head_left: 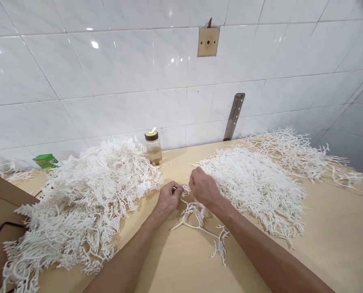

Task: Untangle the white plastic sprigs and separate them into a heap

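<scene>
My left hand [168,198] is closed, thumb against forefinger, pinching the upper end of a white branched plastic-looking sprig [196,226]. The sprig's forked stems hang down over the table between my forearms. Just to the right is my right hand [203,186], its fingers curled together at the near edge of a flat pile of thin white sprigs [254,183]. Whatever my right fingers grip is hidden behind them. On the left, a taller heap of white branched pieces [99,195] reaches almost to my left hand.
A clear jar [154,150] with a dark and yellow lid stands behind my hands. Longer white branches [303,152] lie at the back right. A green box [46,161] sits at the back left, near a brown board [4,203]. A metal strip [234,118] leans against the tiled wall.
</scene>
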`<state>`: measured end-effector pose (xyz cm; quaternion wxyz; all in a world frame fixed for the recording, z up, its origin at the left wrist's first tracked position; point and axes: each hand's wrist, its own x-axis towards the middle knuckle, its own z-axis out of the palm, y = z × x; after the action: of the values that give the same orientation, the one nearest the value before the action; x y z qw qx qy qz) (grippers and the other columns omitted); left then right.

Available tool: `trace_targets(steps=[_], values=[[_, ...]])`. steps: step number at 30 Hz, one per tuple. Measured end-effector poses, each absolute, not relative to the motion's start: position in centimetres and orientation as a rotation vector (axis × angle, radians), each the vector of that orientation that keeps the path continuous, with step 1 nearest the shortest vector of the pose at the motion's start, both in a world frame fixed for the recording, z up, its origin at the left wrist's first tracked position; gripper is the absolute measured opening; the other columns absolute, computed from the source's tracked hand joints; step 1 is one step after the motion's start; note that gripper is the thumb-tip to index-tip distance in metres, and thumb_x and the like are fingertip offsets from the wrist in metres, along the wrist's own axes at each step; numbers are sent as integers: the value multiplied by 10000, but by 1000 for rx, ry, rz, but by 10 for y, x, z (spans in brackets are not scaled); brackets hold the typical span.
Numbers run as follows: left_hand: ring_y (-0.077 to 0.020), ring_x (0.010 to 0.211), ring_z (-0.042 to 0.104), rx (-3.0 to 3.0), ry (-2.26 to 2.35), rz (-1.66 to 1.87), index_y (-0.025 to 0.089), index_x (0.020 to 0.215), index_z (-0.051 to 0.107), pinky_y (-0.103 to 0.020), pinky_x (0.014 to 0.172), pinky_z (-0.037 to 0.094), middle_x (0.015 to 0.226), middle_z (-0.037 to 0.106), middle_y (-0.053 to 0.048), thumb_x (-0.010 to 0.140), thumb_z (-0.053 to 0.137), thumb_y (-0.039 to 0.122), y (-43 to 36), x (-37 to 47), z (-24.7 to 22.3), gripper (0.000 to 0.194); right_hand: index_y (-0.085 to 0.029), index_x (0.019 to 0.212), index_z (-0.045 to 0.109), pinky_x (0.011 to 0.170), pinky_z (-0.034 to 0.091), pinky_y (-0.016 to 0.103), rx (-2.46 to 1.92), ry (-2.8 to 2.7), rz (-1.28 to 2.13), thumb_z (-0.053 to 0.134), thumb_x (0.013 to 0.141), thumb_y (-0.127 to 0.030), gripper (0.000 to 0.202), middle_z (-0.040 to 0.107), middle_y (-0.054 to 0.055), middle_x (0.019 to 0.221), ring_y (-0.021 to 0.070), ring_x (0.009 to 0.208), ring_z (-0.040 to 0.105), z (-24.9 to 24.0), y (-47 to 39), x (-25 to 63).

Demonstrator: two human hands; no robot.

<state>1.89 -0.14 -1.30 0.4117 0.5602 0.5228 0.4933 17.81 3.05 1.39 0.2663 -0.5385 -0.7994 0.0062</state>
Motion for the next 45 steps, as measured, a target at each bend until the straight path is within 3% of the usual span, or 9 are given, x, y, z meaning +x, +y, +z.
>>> trace_targets(steps=[6,9,13,21,28,32,37,41,45], values=[[-77,442,366,1334,1214,1235,166,709,604,-210,461,305,500,440,62,744,648,406,-6,25,-10,247,-170,884,606,633,405,300,-1500,-1858,-58,517,855,-165,93,634,98,947,155,627,532,11,54,216],[-85,435,400,1313,1224,1266,167,748,609,-215,454,329,503,452,60,758,639,428,-7,27,-9,263,-183,903,667,692,445,315,-1411,-1895,187,538,866,-289,171,686,79,959,165,654,582,18,50,212],[-80,453,392,1334,1256,1327,170,741,599,-211,467,317,527,465,54,784,622,410,-8,28,-10,245,-226,807,733,678,453,295,-1322,-2055,529,549,849,-394,253,730,27,804,187,711,634,29,35,193],[-91,484,398,1378,1300,1339,171,737,587,-217,493,321,548,474,46,810,597,407,-6,26,-12,248,-213,779,743,618,421,272,-1438,-2063,612,590,816,-316,188,685,6,661,163,609,593,35,26,185],[-90,493,386,1477,1365,1230,172,673,550,-211,485,293,534,456,48,781,585,322,-5,24,-12,187,-155,880,646,610,376,253,-1494,-2263,121,457,912,-128,193,663,86,945,153,712,597,25,21,173],[-90,465,403,1389,1322,1281,176,707,556,-210,468,325,525,445,58,782,583,363,-6,26,-12,204,-125,915,611,606,383,274,-1693,-2084,-29,444,896,-92,171,629,125,967,168,693,583,18,34,184],[-86,462,421,1315,1297,1357,167,740,588,-204,465,341,531,463,56,785,608,403,-6,27,-13,241,-152,977,659,750,444,301,-1524,-1911,268,523,876,-233,187,681,90,1016,169,722,612,22,43,200],[-83,476,426,1347,1355,1394,160,727,599,-200,478,331,547,500,42,797,607,381,-4,27,-15,232,-208,856,730,696,449,292,-1388,-2043,627,535,862,-408,279,729,30,828,182,711,626,32,33,193],[-91,461,434,1369,1376,1376,165,722,599,-207,488,345,507,489,50,803,599,370,-5,27,-15,220,-218,815,754,648,438,277,-1399,-2058,697,596,801,-386,231,736,19,786,176,684,626,35,25,183]])
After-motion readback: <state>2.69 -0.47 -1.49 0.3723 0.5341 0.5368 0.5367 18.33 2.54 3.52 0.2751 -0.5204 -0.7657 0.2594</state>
